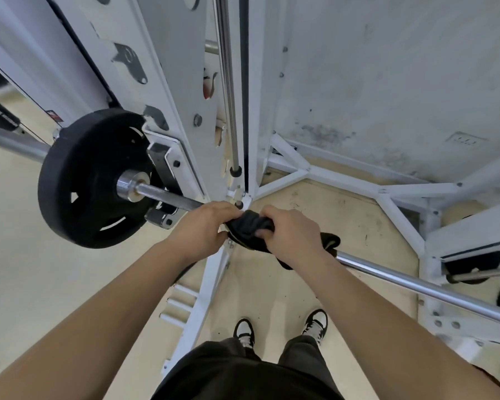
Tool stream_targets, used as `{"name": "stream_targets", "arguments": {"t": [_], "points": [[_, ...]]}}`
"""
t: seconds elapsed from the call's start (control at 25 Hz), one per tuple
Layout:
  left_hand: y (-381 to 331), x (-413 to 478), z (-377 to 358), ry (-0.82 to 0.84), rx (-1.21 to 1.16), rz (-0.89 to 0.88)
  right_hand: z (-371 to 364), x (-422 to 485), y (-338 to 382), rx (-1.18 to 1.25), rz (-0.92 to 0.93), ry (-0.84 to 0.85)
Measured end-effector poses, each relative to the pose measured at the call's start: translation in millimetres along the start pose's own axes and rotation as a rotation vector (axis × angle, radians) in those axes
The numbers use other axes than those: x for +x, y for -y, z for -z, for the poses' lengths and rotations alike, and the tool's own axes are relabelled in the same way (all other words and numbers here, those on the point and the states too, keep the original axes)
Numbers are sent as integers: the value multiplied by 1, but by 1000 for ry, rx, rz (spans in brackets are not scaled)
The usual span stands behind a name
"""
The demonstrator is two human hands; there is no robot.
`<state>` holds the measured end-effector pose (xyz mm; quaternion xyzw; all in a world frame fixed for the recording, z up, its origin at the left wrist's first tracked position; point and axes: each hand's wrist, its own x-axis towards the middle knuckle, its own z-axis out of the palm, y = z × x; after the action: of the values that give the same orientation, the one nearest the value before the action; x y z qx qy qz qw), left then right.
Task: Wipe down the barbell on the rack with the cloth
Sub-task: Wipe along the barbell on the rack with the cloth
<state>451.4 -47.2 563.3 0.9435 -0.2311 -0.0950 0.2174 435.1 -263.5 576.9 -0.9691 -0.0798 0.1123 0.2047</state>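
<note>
Both hands are working the black cloth (pixel 250 226) around the barbell (pixel 416 284), which is sitting across the white rack (pixel 344 180) at about waist height, running from the black weight plate (pixel 90 180) on the left down toward the lower right. The left hand (pixel 202 226) is closing over the bar just inside the plate's collar (pixel 130 184), its grip clamped on the left edge of the bunched cloth, while the right hand (pixel 292 235) is wrapping the other side, fingers curled together over the fabric with a loose tail of it hanging below the bar. Bare chrome is showing on either side of the hands, so the wiping seems to be covering only a short stretch near the rack upright (pixel 185 82) at this point. To do this step well, the person is probably best off keeping the cloth folded fully around the bar so it is touching the underside too, squeezing firmly, and sliding in long passes toward the far right end, twisting slightly to reach into any knurling. Keeping the loose tail tucked in should stop it snagging on the rack's hooks.
</note>
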Motion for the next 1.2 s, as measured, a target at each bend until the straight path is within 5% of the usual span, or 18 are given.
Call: {"name": "stream_targets", "arguments": {"t": [0.08, 0.32, 0.68, 0.92, 1.2], "points": [[4, 3, 7, 42, 49, -30, 9, -13, -17, -5, -21, 8], [17, 11, -3, -186, 113, 23, 39, -56, -75, -131, -149, 22], [19, 3, -6, -261, 48, 45, -1, -4, -2, -96, -9, 24], [24, 1, -15, -325, 8, 39, 44, -62, -83, -158, -265, 114], [25, 2, -8, -234, 10, 37, 4, 6, -7, -75, -109, 92]]}}
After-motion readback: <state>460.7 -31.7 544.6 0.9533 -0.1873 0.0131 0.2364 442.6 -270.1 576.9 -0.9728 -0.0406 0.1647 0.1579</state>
